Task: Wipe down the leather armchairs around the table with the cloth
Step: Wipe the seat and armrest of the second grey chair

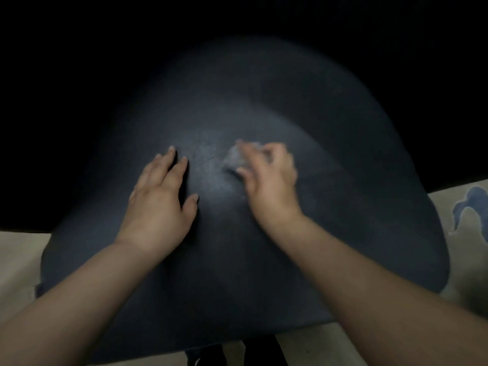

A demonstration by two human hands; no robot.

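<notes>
Left hand [161, 199] flat on armchair [330, 159]; right hand [269, 178] grips cloth [233, 157]

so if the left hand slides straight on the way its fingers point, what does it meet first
Only more chair: the left hand lies flat, fingers pointing up and slightly right. The cloth in the right hand sits off to the side. Beyond is too dark to judge.

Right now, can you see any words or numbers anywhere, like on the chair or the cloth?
None: no words, numbers or labels show anywhere.
Dark leather armchair: plain surface, no text.
Grey cloth gripped in the right hand: blurred, no print visible.
Left hand rests flat on the chair, covering no visible label.
Pale carpet: a blue swirl pattern, not letters.
</notes>
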